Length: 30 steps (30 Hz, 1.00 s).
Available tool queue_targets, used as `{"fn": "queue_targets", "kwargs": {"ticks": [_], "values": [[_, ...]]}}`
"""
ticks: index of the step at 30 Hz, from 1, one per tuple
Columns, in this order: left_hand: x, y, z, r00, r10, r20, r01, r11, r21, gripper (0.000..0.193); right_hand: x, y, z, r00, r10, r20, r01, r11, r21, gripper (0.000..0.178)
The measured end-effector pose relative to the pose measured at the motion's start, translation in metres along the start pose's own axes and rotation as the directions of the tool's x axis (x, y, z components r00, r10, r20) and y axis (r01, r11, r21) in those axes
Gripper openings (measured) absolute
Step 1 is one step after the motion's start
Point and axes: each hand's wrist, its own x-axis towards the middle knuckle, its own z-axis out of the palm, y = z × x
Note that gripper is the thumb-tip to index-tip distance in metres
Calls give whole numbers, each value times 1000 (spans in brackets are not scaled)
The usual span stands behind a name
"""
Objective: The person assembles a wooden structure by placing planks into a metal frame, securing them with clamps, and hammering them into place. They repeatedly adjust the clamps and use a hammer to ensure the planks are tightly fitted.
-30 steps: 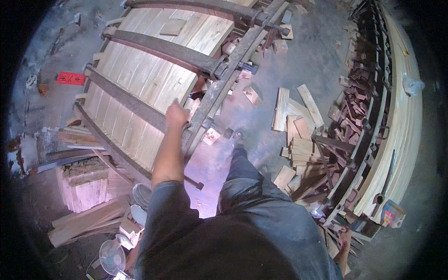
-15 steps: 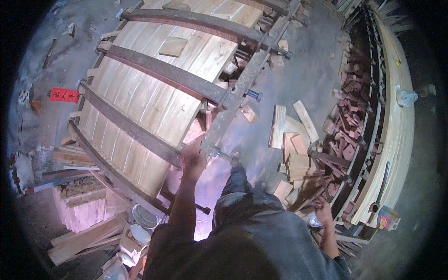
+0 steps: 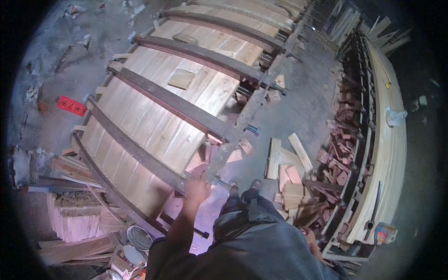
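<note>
Below my body's left side, a large clamp frame holds a panel of pale wooden boards (image 3: 154, 126) under several dark metal crossbars (image 3: 172, 100). My left hand (image 3: 198, 189) is at the near part of the frame's metal rail (image 3: 224, 156), its fingers curled against it. Close by that hand a threaded clamp screw (image 3: 223, 184) sticks out to the right. Lower down another dark screw (image 3: 198, 232) points toward my legs. My right hand (image 3: 311, 240) hangs low at my right side, beside the heap of wood offcuts (image 3: 333, 177); its fingers are blurred and partly hidden.
Loose wood blocks (image 3: 294, 193) lie on the floor right of my feet. Farther right stands a rack with long pale boards (image 3: 385, 154), a wrench (image 3: 373, 210) on top. At lower left are stacked wood pieces (image 3: 79, 224) and a round tub (image 3: 139, 237). A red paper (image 3: 71, 106) lies beyond the frame.
My view has shifted, so the frame sits lower and more of its far end shows. My left hand stays at the rail. My right hand has drawn in closer to my body.
</note>
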Motion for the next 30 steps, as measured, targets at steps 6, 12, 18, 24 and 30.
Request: {"fn": "queue_targets", "kwargs": {"ticks": [6, 12, 18, 24, 30], "values": [[-4, 0, 2, 995, -4, -103, -8, 994, -112, 42, 9, -54, 11, 988, 46, 150, -64, 991, 115, 27], [-5, -23, 55, 985, -13, -174, -14, 988, -151, 34, 76, -127, -4, 966, 44, 256, 49, 936, -348, 46], [20, -5, 34, 985, -112, 130, 95, 987, 131, 19, 197, -118, -49, 990, -56, 126, 88, 960, -265, 41], [21, 10, 11, 996, -91, 11, 88, 982, 166, 19, 252, -184, -123, 998, -55, -9, 53, 991, -122, 36], [61, 40, -5, 839, -518, -167, 496, 854, -157, 36, 280, -246, -150, 997, -79, -10, 71, 934, -349, 38]]}}
